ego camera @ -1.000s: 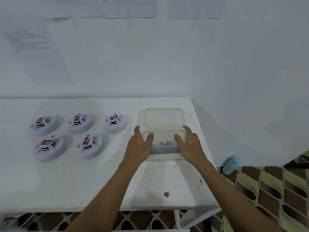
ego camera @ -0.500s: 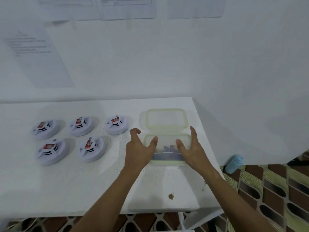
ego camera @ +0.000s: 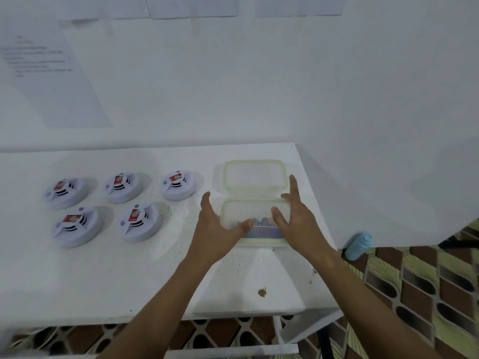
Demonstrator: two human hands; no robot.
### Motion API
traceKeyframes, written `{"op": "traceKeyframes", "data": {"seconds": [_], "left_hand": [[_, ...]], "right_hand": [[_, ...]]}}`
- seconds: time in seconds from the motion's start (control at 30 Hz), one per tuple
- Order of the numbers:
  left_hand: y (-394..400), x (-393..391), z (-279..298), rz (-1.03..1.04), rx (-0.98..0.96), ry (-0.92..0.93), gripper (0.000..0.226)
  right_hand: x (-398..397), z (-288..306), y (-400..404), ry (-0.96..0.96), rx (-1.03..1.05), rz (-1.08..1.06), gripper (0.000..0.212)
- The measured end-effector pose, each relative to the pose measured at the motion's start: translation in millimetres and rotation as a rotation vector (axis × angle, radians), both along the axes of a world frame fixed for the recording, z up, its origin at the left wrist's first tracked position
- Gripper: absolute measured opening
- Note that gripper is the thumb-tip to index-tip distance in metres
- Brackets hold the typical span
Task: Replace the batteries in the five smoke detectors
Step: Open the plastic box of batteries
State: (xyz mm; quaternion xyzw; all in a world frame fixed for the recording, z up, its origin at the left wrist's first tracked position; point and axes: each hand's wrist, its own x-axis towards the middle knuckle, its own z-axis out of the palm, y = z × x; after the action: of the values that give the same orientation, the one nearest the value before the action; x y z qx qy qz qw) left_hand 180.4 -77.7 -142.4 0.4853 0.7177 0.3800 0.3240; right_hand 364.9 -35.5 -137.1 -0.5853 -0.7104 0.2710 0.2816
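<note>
Hands flank a clear plastic box near the right end of the white table: the left hand lies along its left side with the thumb over the near rim, fingers loosely spread, and the right hand lies along its right side, fingers straight and splayed, gripping nothing. Dark batteries show dimly through the near wall. The box looks light, thin-walled and smooth, likely to slide on the tabletop, so holding it by the two short sides suits it best. Its lid, clear with a pale green rim, lies flat just beyond it. To the left sit five smoke detectors, round white plastic discs with red labels, in two rows; they seem rigid, light and best taken by the edge.
</note>
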Motion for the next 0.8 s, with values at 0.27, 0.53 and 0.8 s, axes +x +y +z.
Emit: {"op": "traceKeyframes", "data": {"seconds": [0.27,0.53,0.8], "left_hand": [[-21,11,-7,0.178,-0.028,-0.067,0.092],[-25,26,-11,0.112,0.034,-0.18,0.088],[-22,31,-10,0.162,-0.007,-0.259,0.067]], "right_hand": [[14,0,-36,-0.006,-0.232,0.038,0.082],[-11,-5,-33,0.313,-0.261,-0.004,0.079],[-10,-4,-33,0.362,-0.32,0.02,0.089]]}}
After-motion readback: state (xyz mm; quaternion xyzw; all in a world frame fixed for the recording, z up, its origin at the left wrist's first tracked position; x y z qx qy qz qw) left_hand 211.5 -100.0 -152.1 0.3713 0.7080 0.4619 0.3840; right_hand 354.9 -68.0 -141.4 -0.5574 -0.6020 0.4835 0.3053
